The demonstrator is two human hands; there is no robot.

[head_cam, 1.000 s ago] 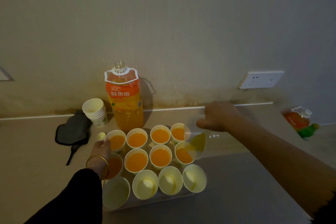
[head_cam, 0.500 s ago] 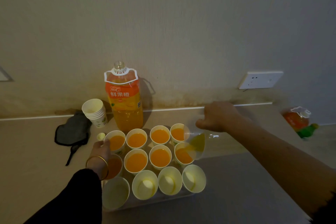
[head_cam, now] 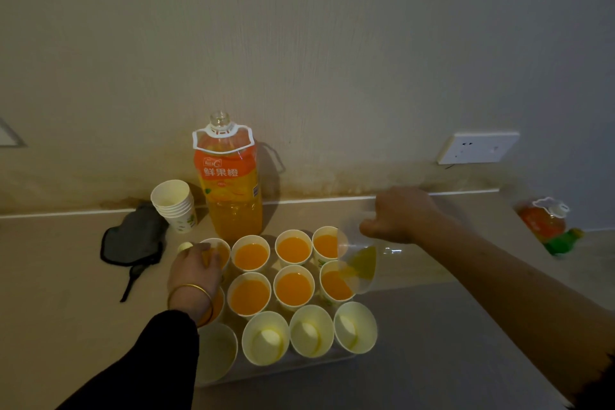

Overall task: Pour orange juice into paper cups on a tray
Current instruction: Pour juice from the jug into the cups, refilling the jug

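The beige counter [head_cam: 60, 276] runs along the wall. On it stand a tray [head_cam: 293, 368], an open juice bottle [head_cam: 233, 196] behind the tray, and a cup stack [head_cam: 176, 206] left of this bottle. A dark pouch [head_cam: 133, 240] lies further left, with a small cap [head_cam: 185, 246] beside it. At the far right are a second bottle [head_cam: 544, 221] and a green thing [head_cam: 564, 241].

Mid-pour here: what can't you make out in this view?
Head view:
- Middle-row left cup: fill level hidden by the left hand and wrist.
- Its grip on the back-left cup: hidden by the hand's own back.
- Tray: mostly covered by cups.
- Clear jug: handle inside the right hand.
- Far-right bottle: dim, blurred.
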